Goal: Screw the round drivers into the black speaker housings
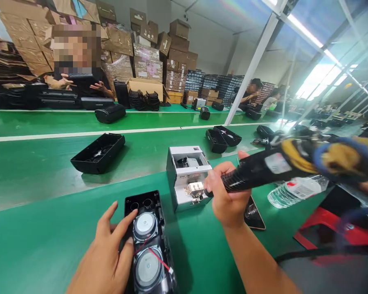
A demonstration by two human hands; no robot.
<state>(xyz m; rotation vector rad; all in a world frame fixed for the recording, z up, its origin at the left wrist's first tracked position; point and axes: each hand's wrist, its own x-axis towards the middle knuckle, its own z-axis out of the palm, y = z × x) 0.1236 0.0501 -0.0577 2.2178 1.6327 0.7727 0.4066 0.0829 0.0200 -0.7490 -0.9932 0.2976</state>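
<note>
My right hand is wrapped around a black electric screwdriver. The front end of the tool is at the metal pickup block of a small white screw feeder; whether it touches a screw cannot be seen. My left hand lies along the left side of a black speaker housing, fingers spread, fingertips at its edge. Inside the housing sit two round speaker drivers, one above the other. A red wire with a white connector crosses the lower driver.
A black half-shell lies on the green conveyor, with more black housings farther right. A phone-like device and a water bottle lie at right, near a red stool-like object. Across the line, a person holds a dark part.
</note>
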